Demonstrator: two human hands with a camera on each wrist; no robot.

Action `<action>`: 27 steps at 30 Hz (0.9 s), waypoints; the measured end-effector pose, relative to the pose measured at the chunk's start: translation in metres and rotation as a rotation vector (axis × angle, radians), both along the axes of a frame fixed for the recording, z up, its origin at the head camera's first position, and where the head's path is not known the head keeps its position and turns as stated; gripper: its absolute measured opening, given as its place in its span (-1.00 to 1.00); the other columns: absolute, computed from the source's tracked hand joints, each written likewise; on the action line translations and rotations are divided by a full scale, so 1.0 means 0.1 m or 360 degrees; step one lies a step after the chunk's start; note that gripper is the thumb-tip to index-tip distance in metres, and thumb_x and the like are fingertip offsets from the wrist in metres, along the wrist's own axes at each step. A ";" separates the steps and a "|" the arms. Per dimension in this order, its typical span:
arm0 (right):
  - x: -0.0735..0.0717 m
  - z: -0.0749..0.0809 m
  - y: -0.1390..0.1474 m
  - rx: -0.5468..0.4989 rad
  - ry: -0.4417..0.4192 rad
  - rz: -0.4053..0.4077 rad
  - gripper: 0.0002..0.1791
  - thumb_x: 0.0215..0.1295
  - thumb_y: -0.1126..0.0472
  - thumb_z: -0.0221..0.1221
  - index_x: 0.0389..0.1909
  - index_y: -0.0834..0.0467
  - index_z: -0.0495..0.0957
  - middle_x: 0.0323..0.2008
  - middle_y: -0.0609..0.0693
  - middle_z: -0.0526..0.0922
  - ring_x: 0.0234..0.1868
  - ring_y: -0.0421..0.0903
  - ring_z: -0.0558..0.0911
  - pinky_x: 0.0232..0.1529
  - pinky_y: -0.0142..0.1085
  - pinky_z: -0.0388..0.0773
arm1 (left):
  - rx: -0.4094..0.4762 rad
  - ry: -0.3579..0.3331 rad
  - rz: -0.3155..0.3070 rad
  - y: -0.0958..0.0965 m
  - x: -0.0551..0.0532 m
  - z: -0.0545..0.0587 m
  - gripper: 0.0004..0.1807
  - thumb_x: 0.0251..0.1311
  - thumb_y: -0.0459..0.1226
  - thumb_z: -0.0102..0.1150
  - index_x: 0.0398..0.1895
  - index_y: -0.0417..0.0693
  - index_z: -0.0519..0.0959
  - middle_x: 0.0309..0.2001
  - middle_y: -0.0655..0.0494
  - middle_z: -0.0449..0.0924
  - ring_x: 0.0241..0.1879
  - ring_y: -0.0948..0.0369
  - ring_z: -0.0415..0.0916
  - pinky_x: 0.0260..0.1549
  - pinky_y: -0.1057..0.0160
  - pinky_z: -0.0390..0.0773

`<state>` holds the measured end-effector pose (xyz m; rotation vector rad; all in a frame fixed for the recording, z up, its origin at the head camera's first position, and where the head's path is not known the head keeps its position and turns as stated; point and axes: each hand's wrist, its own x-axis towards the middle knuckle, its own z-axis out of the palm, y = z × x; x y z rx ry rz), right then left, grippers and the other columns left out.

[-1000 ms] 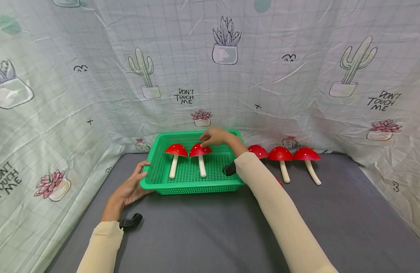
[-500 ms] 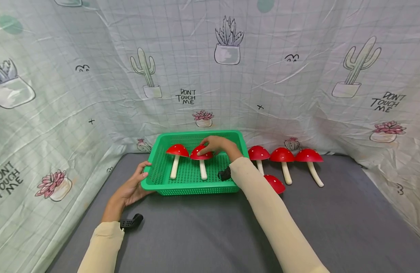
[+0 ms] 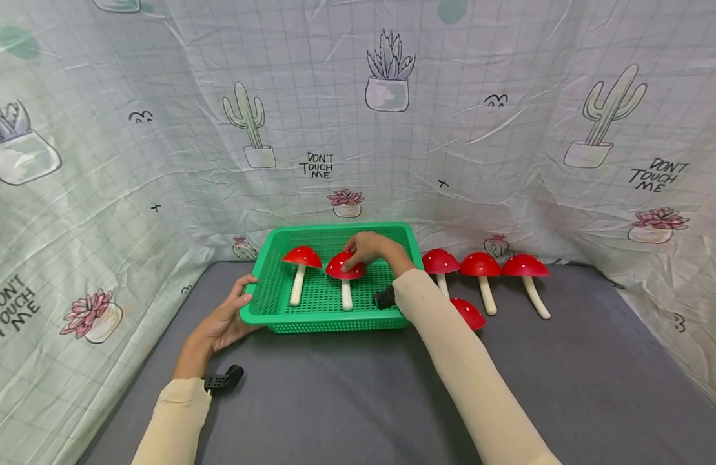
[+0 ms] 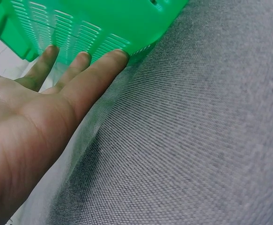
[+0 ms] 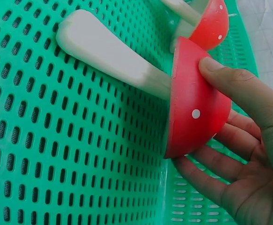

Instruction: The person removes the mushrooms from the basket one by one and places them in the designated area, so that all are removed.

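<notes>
1. A mushroom (image 5: 188,98) is pinched by its red cap between the thumb and fingers of the right hand (image 3: 372,247), inside the basket (image 3: 328,323).
2. The basket's left side is touched by the left hand (image 3: 226,320), fingers straight and slightly spread; the thumb's contact cannot be clearly made out.
3. A second mushroom (image 3: 299,265) is seen beside the first.
4. Three mushrooms (image 3: 480,265) are lined up right of the basket; a fourth mushroom (image 3: 467,313) is partly covered by the right sleeve (image 3: 462,361).
</notes>
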<state>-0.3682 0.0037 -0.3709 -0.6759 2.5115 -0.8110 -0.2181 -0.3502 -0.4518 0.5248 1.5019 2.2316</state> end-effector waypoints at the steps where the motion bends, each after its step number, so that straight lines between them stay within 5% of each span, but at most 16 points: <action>1: 0.00 0.00 0.00 0.0008 0.0003 0.0003 -0.27 0.23 0.01 0.43 0.36 0.20 0.43 0.33 0.18 0.46 0.24 0.05 0.53 0.02 -0.18 0.64 | -0.0001 0.0002 0.0000 0.00 0.00 0.00 -0.65 0.63 -0.31 -0.39 0.24 0.40 0.15 0.24 0.01 0.23 0.09 0.07 0.48 0.09 -0.03 0.53; 9: 0.04 -0.03 0.01 0.0017 -0.0122 0.0104 -0.22 0.31 0.01 0.37 0.48 0.11 0.31 0.43 0.13 0.34 0.33 0.07 0.42 0.16 -0.05 0.56 | -0.0032 0.0014 0.0007 0.00 0.00 -0.03 -0.67 0.62 -0.29 -0.35 0.23 0.40 0.13 0.25 0.01 0.20 0.10 0.09 0.47 0.09 -0.03 0.52; 15: 0.04 -0.04 0.02 0.0130 0.0047 0.0209 -0.22 0.23 -0.04 0.43 0.41 0.09 0.36 0.37 0.12 0.40 0.29 0.01 0.44 0.06 -0.24 0.59 | -0.0049 0.0004 0.0030 0.00 0.01 -0.04 -0.67 0.62 -0.27 -0.31 0.23 0.41 0.13 0.26 0.02 0.20 0.10 0.10 0.47 0.09 -0.04 0.52; 27: 0.05 0.37 0.30 -0.0064 0.0216 0.0250 -0.28 0.23 0.04 0.41 0.38 0.12 0.42 0.34 0.14 0.46 0.29 0.06 0.46 0.16 -0.13 0.52 | -0.0063 0.0026 0.0048 0.00 -0.01 -0.01 -0.67 0.62 -0.28 -0.34 0.23 0.41 0.15 0.28 0.01 0.14 0.10 0.08 0.45 0.09 -0.03 0.51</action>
